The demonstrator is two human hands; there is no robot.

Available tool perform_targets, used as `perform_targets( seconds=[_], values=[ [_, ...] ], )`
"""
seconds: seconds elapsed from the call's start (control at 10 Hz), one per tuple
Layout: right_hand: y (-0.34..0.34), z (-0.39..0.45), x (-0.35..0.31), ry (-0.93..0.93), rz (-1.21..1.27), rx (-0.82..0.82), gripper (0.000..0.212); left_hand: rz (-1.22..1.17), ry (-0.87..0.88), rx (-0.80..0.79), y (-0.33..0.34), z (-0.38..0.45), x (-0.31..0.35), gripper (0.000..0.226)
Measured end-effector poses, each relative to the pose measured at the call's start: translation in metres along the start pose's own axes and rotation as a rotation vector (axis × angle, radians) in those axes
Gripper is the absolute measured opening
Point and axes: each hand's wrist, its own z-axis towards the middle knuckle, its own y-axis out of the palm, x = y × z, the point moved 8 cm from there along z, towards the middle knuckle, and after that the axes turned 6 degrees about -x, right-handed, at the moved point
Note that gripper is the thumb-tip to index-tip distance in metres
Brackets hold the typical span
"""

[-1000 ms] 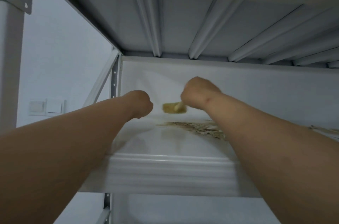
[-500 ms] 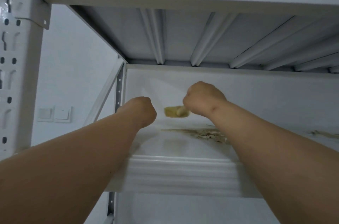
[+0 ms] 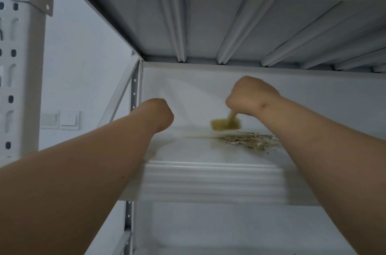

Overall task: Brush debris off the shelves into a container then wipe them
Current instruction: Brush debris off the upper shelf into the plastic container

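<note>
A white metal shelf (image 3: 198, 154) runs across the middle of the head view, seen from slightly below. A patch of brownish debris (image 3: 248, 140) lies on it right of centre. My right hand (image 3: 250, 95) grips the handle of a small yellowish brush (image 3: 224, 124), whose bristles hang just above the left end of the debris. My left hand (image 3: 159, 115) is a curled fist over the shelf's left part; its fingers face away, so whether it holds anything is hidden. No container is visible.
The ribbed underside of the shelf above (image 3: 229, 28) hangs close over both hands. A perforated upright post (image 3: 18, 66) stands at the left, a rear post (image 3: 134, 95) at the shelf's back corner. Wall switches (image 3: 62, 121) sit on the left wall. A lower shelf (image 3: 229, 233) lies beneath.
My right hand has shifted right and downward, bringing the brush from the middle of the shelf to the left end of the debris. My left hand stays a fist at the left.
</note>
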Motion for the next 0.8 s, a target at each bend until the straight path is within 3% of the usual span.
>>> perform_targets(
  seconds=[0.1, 0.2, 0.3, 0.4, 0.5, 0.6, 0.7, 0.8],
  values=[
    [0.013, -0.005, -0.031, -0.142, 0.157, -0.041, 0.02, 0.23, 0.055, -0.085, 0.006, -0.008, 0.01, 0.031],
    [0.022, -0.01, -0.037, -0.166, 0.231, -0.158, 0.018, 0.16, -0.02, -0.13, 0.01, -0.004, -0.006, 0.023],
    [0.007, -0.008, -0.004, -0.069, 0.226, -0.135, 0.005, 0.088, -0.024, -0.176, 0.014, 0.0, -0.011, 0.017],
    [-0.01, -0.011, 0.028, 0.044, 0.144, -0.106, 0.02, -0.033, -0.034, -0.193, 0.018, -0.004, -0.009, 0.018],
    [-0.019, -0.012, 0.027, 0.039, 0.024, -0.01, 0.025, 0.047, 0.001, -0.187, 0.02, -0.012, 0.001, 0.02],
    [-0.007, -0.02, -0.004, -0.08, 0.139, -0.006, 0.011, 0.085, 0.018, -0.192, 0.019, -0.017, 0.01, 0.028],
    [0.013, -0.024, -0.021, -0.159, 0.235, -0.11, 0.022, 0.177, 0.048, -0.219, 0.022, -0.022, 0.015, 0.03],
    [0.012, -0.016, 0.008, -0.077, 0.154, -0.131, 0.01, 0.111, 0.041, -0.239, 0.023, -0.023, 0.017, 0.025]
  ],
)
